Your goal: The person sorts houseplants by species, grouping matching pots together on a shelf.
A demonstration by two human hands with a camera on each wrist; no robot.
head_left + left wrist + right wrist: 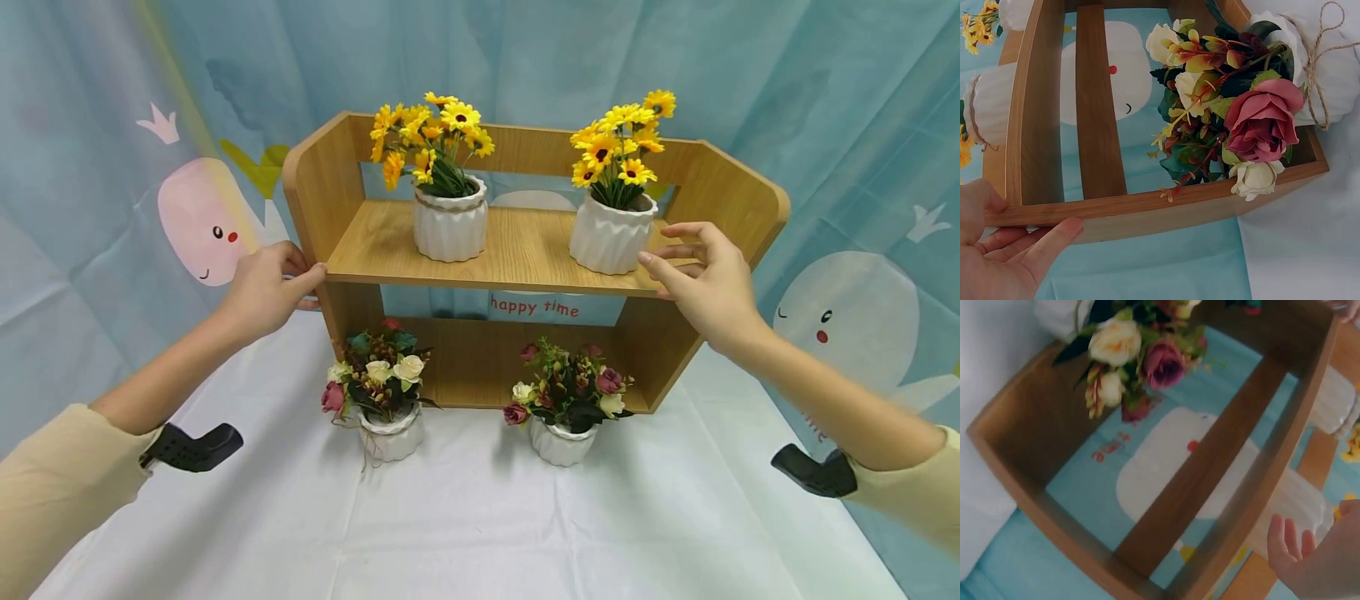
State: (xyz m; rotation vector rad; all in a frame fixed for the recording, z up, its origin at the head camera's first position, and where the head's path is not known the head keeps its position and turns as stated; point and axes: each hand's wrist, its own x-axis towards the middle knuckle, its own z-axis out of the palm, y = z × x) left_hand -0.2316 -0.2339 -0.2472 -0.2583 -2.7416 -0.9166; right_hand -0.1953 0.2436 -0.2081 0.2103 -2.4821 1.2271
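From my end, I am looking at a two-tier wooden shelf (528, 242) that is standing on the white-covered worktop (465, 533), its front side facing me. At its left end, the left hand (273, 287) is pinching the corner where the upper board is meeting the side panel, the thumb lying on the board's front edge and the fingers pressing the panel's outer face. At the other end, the right hand (708, 283) is grasping nothing; its fingers and thumb are spreading loosely apart just beside the right white pot (609, 239). I am not able to tell whether the thumb tip is touching that pot.

On the upper board, the right pot is standing upright with yellow flowers (602, 150), and the left white pot (450, 227) is standing apart from it, carrying a similar yellow bunch (460, 117). Below, in front of the lower tier, two more white pots are sitting on the worktop: the lower left pot (392, 435), which is wearing twine (1314, 57) and holding cream and dusky pink roses (408, 368), and the lower right pot (562, 446), whose mixed roses (610, 381) are leaning over its rim.

Behind everything, a light blue curtain (525, 58) is hanging, its red "happy time" lettering (534, 307) showing through the shelf's open back.
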